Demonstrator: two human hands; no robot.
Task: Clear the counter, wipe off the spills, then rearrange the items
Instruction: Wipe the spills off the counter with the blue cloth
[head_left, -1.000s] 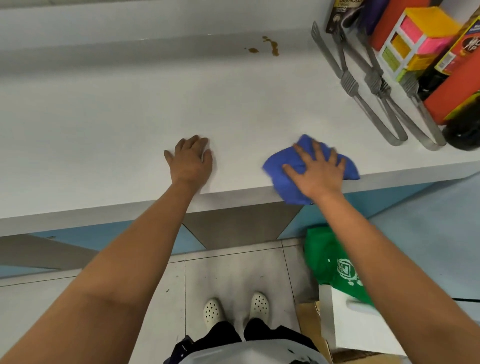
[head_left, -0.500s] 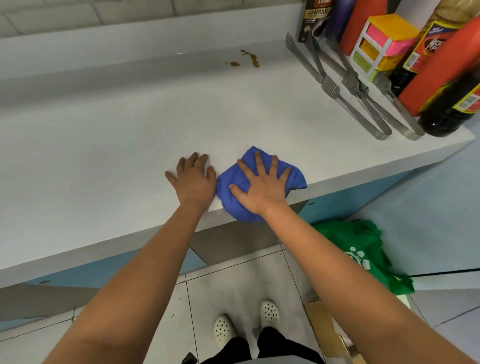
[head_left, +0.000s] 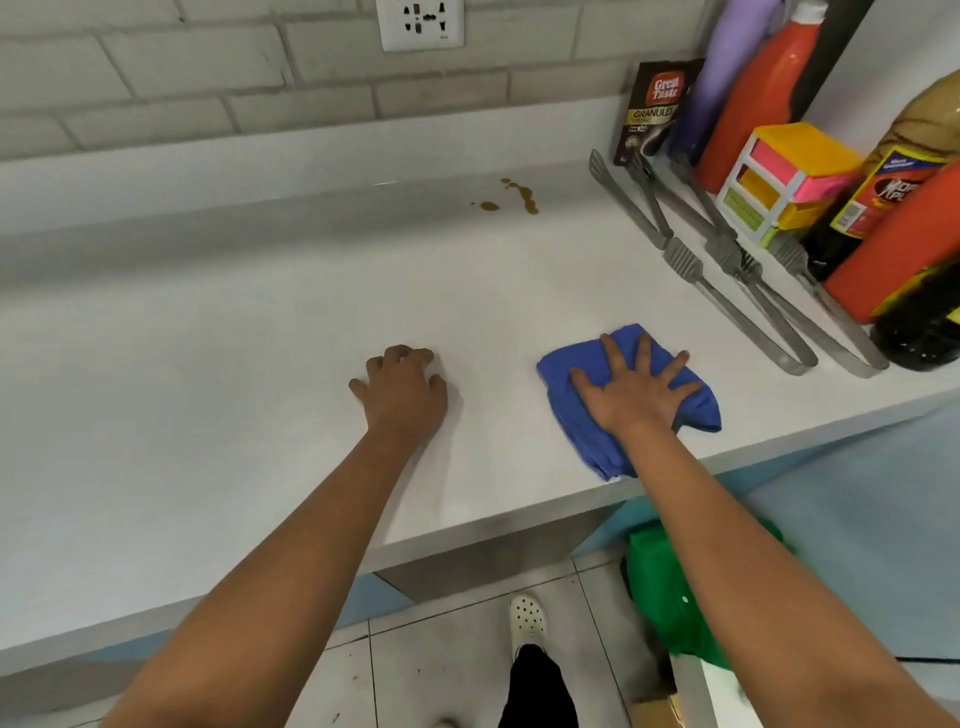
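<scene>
Right hand (head_left: 636, 389), fingers spread flat, pressed blue cloth (head_left: 576, 415) on white tabletop (head_left: 208, 389) near front edge. Left hand (head_left: 402, 392) rested nearby, fingers curled, holding nothing. Brown spill (head_left: 524, 197) sat far back.

At twelve o'clock we see a white wall socket (head_left: 422, 23) set into the pale grey brick wall (head_left: 156, 78) that spans the top of the view. Toward six o'clock lie light grey floor tiles (head_left: 447, 670) with dark grout lines and a few small dark marks. At about five o'clock a crumpled green bag (head_left: 670, 597) sits on the floor; just below it we make out a white box edge (head_left: 693, 691) and, beside that, a scrap of brown cardboard (head_left: 652, 712). At four o'clock a pale blue panel (head_left: 857, 519) fills the right side.
</scene>
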